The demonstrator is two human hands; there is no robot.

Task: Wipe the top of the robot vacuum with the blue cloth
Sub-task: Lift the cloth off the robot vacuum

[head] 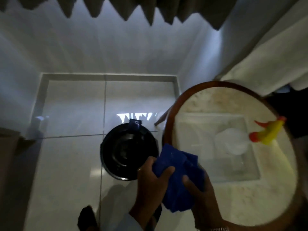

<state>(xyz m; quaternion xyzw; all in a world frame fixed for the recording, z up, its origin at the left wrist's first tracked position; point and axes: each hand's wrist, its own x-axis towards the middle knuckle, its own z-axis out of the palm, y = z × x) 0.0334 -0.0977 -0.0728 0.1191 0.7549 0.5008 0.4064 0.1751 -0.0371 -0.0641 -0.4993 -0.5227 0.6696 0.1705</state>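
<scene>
Both hands grip the blue cloth (180, 179), bunched into a thick wad between them. The left hand (150, 184) closes on the wad's left side, thumb laid over the front fold and fingers curled behind it. The right hand (198, 194) clamps the right side, thumb pressed into the fabric and the remaining fingers hidden under it. A pale sleeve (133, 222) covers the left wrist, and a metal watch band (218, 229) shows at the right wrist by the bottom edge of the view.

The cloth hangs in the air over the near left rim of a round side table (170, 122), which has a brown wooden edge and a pale stone-like top. The robot vacuum (128, 150), a glossy black disc, sits on the white tiled floor (66, 164) just left of the table and just beyond the left hand; the cloth is not touching it. A small blue piece (135, 125) lies on the vacuum's far edge.

On the tabletop, a clear square tray (240, 172) holds a translucent round lid or container (231, 142). A yellow and red toy bird (268, 132) rests near the right edge, its head over the tray's corner. White curtains (100, 47) hang beyond the floor.
</scene>
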